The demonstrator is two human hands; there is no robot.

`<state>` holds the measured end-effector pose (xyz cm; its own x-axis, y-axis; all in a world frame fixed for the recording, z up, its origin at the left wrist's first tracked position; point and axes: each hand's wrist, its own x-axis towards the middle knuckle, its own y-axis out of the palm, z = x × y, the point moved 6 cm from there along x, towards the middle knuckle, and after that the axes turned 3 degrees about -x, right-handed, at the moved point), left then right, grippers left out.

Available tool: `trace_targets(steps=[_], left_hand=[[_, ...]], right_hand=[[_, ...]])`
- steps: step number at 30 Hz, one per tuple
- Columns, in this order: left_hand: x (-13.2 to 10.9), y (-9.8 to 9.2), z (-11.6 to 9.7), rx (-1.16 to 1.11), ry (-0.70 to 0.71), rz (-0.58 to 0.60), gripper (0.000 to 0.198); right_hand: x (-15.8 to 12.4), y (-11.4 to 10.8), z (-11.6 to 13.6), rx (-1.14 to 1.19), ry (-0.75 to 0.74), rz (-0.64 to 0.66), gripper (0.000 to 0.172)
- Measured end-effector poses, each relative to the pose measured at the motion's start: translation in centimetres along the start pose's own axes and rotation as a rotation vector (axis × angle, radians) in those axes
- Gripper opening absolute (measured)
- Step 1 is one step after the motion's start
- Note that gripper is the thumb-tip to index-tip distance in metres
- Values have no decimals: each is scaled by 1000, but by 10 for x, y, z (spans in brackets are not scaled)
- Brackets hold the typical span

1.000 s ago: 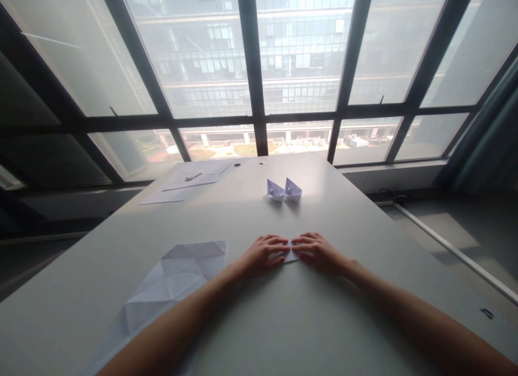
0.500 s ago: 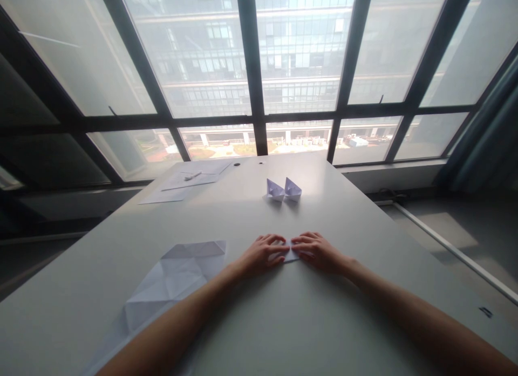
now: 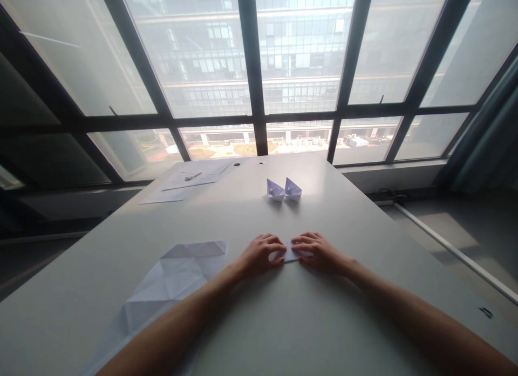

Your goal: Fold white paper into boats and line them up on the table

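A small folded piece of white paper (image 3: 290,252) lies on the grey table (image 3: 283,322) between my two hands. My left hand (image 3: 259,253) presses on its left side with curled fingers. My right hand (image 3: 318,252) presses on its right side, fingertips pinched onto the paper's edge. Most of the paper is hidden under the fingers. Two finished white paper boats (image 3: 284,190) stand side by side farther back on the table.
A creased, unfolded white sheet (image 3: 174,281) lies to the left of my left forearm. More flat sheets with a pen (image 3: 193,176) rest at the far left of the table. Large windows (image 3: 299,57) stand behind the table; a curtain (image 3: 491,133) hangs at the right.
My hands have drawn slightly apart, showing a bit more of the folded paper between them. Everything else is unmoved.
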<state>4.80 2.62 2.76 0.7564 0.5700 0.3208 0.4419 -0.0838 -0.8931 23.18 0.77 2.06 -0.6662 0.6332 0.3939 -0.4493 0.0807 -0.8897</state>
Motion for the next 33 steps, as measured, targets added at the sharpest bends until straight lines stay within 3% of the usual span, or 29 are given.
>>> trace_targets(steps=[4, 9, 15, 22, 30, 33], left_hand=[[0, -2, -4, 24, 6, 9, 20], [-1, -5, -5, 81, -11, -1, 33], [0, -5, -3, 98, -29, -2, 31], [-1, -7, -2, -29, -41, -53, 25], [-4, -4, 5, -191, -144, -90, 50], [-4, -3, 5, -240, -145, -80, 54]], right_hand=[[0, 1, 0, 2, 1, -18, 30], [0, 1, 1, 29, -5, -36, 28], [1, -1, 3, 61, -16, -24, 34], [1, -9, 3, 176, 15, -144, 41], [0, -14, 0, 197, 48, -234, 49], [-1, -16, -6, 220, 98, -302, 37]])
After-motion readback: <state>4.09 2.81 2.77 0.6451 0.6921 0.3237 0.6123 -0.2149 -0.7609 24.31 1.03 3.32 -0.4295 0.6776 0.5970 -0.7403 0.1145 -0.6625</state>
